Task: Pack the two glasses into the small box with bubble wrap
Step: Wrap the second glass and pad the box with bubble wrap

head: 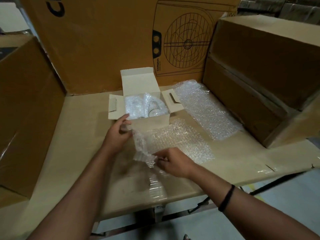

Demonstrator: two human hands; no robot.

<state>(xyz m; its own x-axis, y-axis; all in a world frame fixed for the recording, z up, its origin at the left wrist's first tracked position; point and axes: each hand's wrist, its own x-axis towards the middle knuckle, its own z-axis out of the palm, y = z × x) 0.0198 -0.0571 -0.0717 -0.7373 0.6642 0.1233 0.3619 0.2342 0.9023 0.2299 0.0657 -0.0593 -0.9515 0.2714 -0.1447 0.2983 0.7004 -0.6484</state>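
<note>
We pinch one edge of the bubble wrap sheet, left hand far, right hand near. The small box stands open just beyond our left hand.

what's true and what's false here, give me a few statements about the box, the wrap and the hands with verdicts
1. The small box is open, with its lid flap standing up. True.
2. The small box is empty. False: wrapped glassware sits inside it.
3. The left hand and the right hand each pinch the front bubble wrap sheet. True.
4. The second bubble wrap sheet lies to the left of the box. False: it lies to the right of the box, flat on the cardboard.
5. A dark band is on the right wrist. True.
</note>
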